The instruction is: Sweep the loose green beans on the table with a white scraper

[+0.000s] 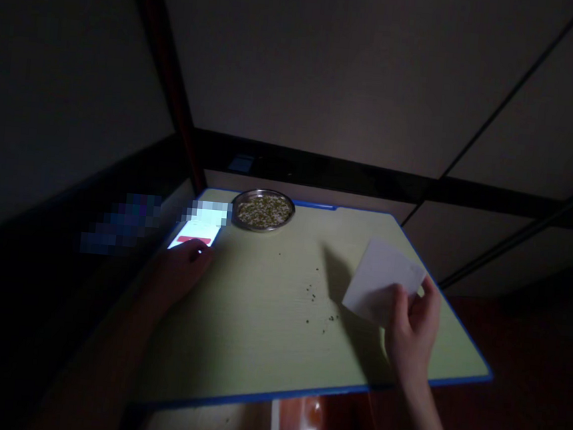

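Note:
At the left edge of the table point(260, 286), my left hand point(182, 266) is in dim light, fingers curled at the lower end of a phone point(198, 226) with a lit screen. It appears to grip the phone; part of the grip is hidden. On the right, my right hand point(412, 326) pinches a white square sheet, like folded paper point(379, 276), by its lower right corner. The sheet is tilted above the tabletop and casts a shadow to its left. Small dark bits point(312, 294) lie scattered on the table left of the sheet.
A round metal tray point(260, 227) holding small green and pale pieces stands at the back left. Behind it runs a blue strip point(315, 205) along the table's far edge. Dark cabinet panels point(318, 77) rise behind. An open drawer-like space point(275, 428) shows below the front edge.

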The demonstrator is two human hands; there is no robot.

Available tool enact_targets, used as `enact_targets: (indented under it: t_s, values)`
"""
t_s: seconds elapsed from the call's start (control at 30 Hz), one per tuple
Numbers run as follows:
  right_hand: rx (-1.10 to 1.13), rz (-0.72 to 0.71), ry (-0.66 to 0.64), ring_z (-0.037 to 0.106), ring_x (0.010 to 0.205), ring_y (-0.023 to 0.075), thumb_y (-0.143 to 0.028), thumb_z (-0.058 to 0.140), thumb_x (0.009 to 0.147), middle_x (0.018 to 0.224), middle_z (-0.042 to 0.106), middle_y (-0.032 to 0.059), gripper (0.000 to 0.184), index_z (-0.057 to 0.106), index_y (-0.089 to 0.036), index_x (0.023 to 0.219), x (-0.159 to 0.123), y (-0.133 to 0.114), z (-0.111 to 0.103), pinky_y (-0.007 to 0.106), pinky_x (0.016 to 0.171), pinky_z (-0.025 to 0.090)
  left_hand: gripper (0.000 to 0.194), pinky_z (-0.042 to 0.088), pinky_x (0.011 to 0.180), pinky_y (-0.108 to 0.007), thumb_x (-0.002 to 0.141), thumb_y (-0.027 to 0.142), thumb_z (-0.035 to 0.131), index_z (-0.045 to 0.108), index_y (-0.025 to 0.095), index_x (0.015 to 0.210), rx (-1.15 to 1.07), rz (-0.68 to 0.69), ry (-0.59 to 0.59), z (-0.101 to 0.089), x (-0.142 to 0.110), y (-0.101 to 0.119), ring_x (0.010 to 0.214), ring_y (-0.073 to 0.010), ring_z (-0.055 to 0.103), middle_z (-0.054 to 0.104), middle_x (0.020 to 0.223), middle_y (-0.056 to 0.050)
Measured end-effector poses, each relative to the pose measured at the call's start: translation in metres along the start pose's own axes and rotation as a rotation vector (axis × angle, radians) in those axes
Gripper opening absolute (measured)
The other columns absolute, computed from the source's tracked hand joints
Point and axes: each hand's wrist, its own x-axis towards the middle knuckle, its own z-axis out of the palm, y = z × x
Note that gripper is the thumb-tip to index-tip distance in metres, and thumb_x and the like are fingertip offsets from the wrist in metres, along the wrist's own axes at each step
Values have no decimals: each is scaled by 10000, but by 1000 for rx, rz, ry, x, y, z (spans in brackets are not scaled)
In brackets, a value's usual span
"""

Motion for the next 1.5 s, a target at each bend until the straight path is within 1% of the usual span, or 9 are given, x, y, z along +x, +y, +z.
enact_targets:
  t_s: [0.1,0.23,0.37,0.47,0.57,0.8,1.0,1.2,1.5]
  values:
    - [-31,77,10,617,851,212,-460,577,881,1055,630,130,538,485,-149,1310,-14,-1,-12,371,758,503,413,401,656,-263,893,502,387,665,204,957,1,6,-8,-3,2,1,775,-191,626,707,886,-55]
    - [-68,131,16,618,832,222,-489,565,885,1013,637,132,576,476,-126,1323,-23,1,-13,384,759,506,410,405,664,-267,891,496,393,662,199,980,-1,5,-4,-3,3,0,777,-193,622,710,912,-63]
    - [-34,105,19,618,965,249,-484,555,895,1123,625,162,564,463,-135,1329,-25,4,-5,414,853,493,417,418,675,-275,891,503,391,662,200,982,-4,6,-19,-2,4,-3,805,-205,629,714,949,-75]
    - [0,88,-28,609,1020,252,-466,549,903,1176,614,170,531,467,-148,1322,-29,3,3,410,881,485,423,427,686,-274,893,511,397,666,197,987,-10,3,-10,-2,3,-2,822,-209,637,719,945,-75]
    - [14,80,-33,614,992,244,-453,549,906,1168,616,174,529,467,-140,1325,-30,1,5,395,861,493,432,429,678,-276,894,516,400,671,194,992,-13,-18,-14,-3,1,1,821,-214,638,720,929,-77]
    - [-50,94,8,621,962,240,-465,558,900,1136,626,166,555,462,-144,1342,-24,-1,-7,390,834,496,420,425,703,-274,897,497,402,667,185,996,-24,10,-2,-2,0,-1,835,-203,634,713,976,-85]
    - [-6,136,-94,635,913,236,-447,531,916,1080,650,164,534,446,-139,1343,-35,-3,6,391,789,510,422,421,694,-285,898,508,395,657,191,994,-4,-17,-12,-4,-1,4,821,-213,628,707,929,-83]
    - [-14,83,-30,626,956,238,-436,546,906,1129,631,165,530,449,-154,1345,-30,-4,5,408,836,507,426,416,676,-277,893,505,402,670,187,985,-2,-18,-7,-5,-1,5,795,-205,626,712,921,-74]
    - [22,136,-115,647,920,232,-430,527,919,1093,657,158,529,436,-151,1359,-40,-9,11,371,783,516,421,403,648,-264,885,507,409,670,189,973,-10,-20,-12,-7,-3,8,778,-199,627,716,906,-75]
